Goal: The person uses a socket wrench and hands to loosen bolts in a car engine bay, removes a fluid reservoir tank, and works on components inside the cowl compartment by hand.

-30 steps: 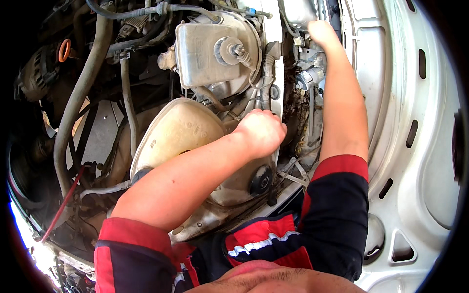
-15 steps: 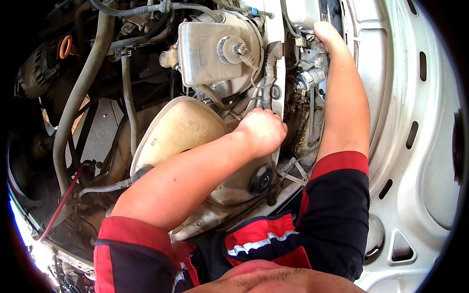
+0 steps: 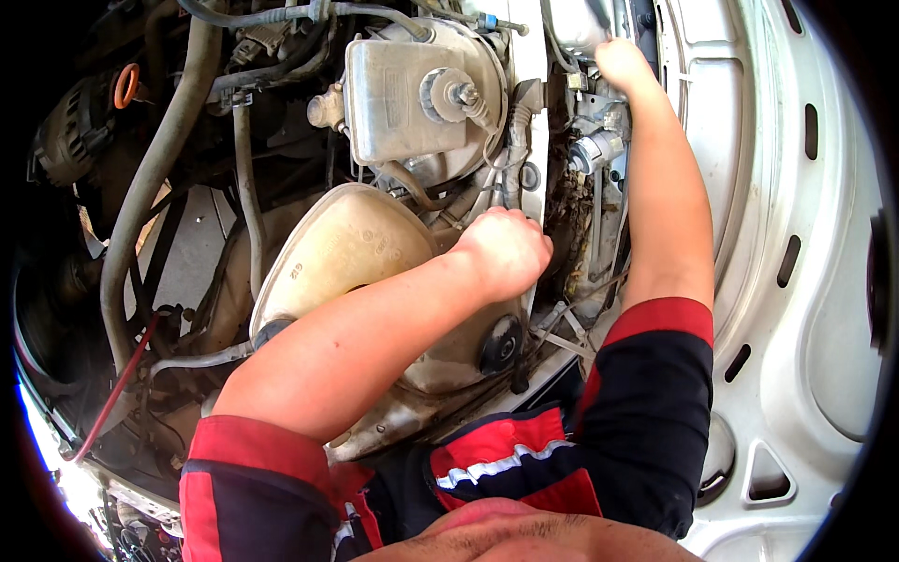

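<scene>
My left hand point(image 3: 506, 249) is closed over the upright edge of the pale metal panel point(image 3: 530, 140), its fingers curled down out of sight. Beneath that forearm sits a yellowed plastic tank point(image 3: 346, 234) with a black cap point(image 3: 501, 344). My right hand point(image 3: 625, 66) is reaching far into the recess beside the raised hood, closed, with its fingertips hidden. Just beyond it a slim dark rod point(image 3: 599, 11) stands out against a pale silvery housing point(image 3: 573, 28); whether the hand holds the rod is unclear. A round silver part point(image 3: 596, 150) lies near the right wrist.
A dusty fluid reservoir point(image 3: 398, 103) with a cap stands left of the panel. Thick grey hoses point(image 3: 169, 150) run down the left side. Wiper linkage bars point(image 3: 567, 323) cross the recess. The silver hood point(image 3: 787, 309) borders my right arm.
My right hand and the slim dark rod have shifted slightly left, while the right forearm and elbow have swung a little right. The left hand stays in place.
</scene>
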Demonstrator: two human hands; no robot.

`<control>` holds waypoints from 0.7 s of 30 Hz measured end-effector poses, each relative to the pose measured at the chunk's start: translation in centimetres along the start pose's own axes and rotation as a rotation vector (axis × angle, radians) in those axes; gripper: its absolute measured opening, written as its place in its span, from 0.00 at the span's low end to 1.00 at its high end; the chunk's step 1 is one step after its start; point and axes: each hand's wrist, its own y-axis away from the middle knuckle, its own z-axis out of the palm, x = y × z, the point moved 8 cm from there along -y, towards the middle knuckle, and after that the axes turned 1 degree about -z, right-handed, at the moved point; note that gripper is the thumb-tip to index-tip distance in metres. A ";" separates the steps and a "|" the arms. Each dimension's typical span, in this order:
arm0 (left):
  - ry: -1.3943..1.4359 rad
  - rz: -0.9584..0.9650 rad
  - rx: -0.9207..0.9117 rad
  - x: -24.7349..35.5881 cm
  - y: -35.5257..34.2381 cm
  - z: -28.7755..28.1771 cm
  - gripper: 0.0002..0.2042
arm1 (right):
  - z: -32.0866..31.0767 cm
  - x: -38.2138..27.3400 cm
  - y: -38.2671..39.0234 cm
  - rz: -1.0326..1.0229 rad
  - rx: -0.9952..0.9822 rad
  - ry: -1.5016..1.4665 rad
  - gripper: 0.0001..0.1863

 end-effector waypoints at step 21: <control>-0.017 0.022 0.038 0.5 -0.4 -0.5 0.09 | -0.2 0.3 0.1 0.022 -0.084 0.221 0.22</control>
